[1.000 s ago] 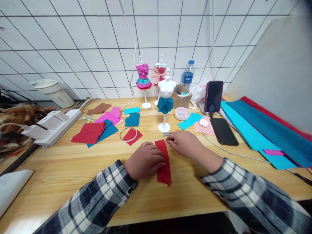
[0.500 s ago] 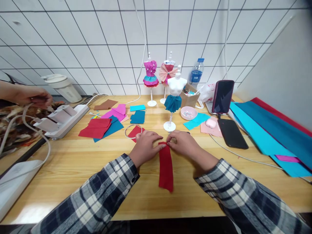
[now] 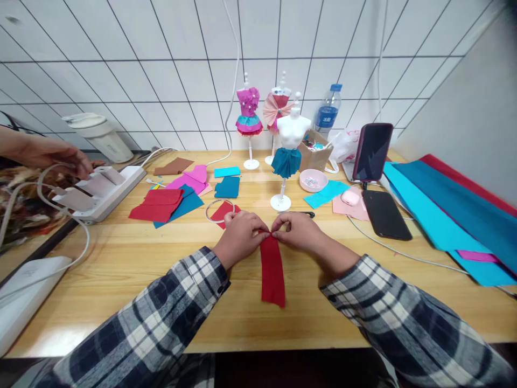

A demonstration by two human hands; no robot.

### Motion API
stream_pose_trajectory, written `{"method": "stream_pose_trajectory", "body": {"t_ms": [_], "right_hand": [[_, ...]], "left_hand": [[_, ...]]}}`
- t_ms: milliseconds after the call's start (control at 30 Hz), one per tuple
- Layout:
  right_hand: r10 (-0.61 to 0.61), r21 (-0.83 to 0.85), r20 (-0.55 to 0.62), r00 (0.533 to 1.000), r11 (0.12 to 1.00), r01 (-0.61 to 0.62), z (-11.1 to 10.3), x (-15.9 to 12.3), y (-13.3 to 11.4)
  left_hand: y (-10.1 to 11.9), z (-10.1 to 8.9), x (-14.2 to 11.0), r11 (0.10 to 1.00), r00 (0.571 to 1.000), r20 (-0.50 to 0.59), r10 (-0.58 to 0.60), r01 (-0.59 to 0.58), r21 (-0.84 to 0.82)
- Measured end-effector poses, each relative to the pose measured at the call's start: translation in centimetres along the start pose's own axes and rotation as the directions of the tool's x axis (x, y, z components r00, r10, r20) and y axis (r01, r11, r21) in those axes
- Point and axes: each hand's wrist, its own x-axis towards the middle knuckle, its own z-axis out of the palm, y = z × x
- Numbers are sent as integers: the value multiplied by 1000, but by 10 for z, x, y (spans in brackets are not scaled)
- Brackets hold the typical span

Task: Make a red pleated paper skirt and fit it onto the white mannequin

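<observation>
A long strip of red crepe paper (image 3: 272, 272) hangs toward me over the wooden table, its far end pinched between both hands. My left hand (image 3: 241, 237) grips the top edge from the left with thumb and forefinger. From the right, my right hand (image 3: 298, 233) pinches the same edge, the fingertips of both almost touching. Just beyond stands a small white mannequin (image 3: 294, 132) with a teal paper skirt (image 3: 286, 161). Behind my left hand, a clear ring (image 3: 207, 212) lies over a red paper piece (image 3: 223, 214). A dark-handled tool (image 3: 309, 214) is partly hidden behind my right hand.
Two dressed mannequins (image 3: 249, 110) stand at the back. A pink bowl (image 3: 314, 180) holds small beads. Phones (image 3: 386, 214) and large paper sheets (image 3: 452, 207) lie right, red paper (image 3: 155, 205) left. Another person's hand (image 3: 68, 156) is at a power strip (image 3: 117, 191).
My fingertips have come closer together at the strip's top edge, gathering it. The other person's hand has shifted right over the power strip plugs. The view has tilted slightly.
</observation>
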Motion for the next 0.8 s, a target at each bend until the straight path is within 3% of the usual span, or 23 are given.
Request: {"method": "stream_pose_trajectory", "body": {"t_ms": [100, 300, 800], "right_hand": [[-20, -51, -12, 1000, 999, 19, -2, -2, -2], [-184, -290, 6, 983, 940, 177, -7, -8, -8], [-244, -508, 131, 961, 816, 276, -16, -14, -12]], "left_hand": [[-1, -1, -1, 1000, 1000, -16, 13, -13, -7], [-1, -6, -6, 993, 995, -29, 91, -88, 78], [1, -13, -7, 979, 989, 28, 148, -150, 135]]}}
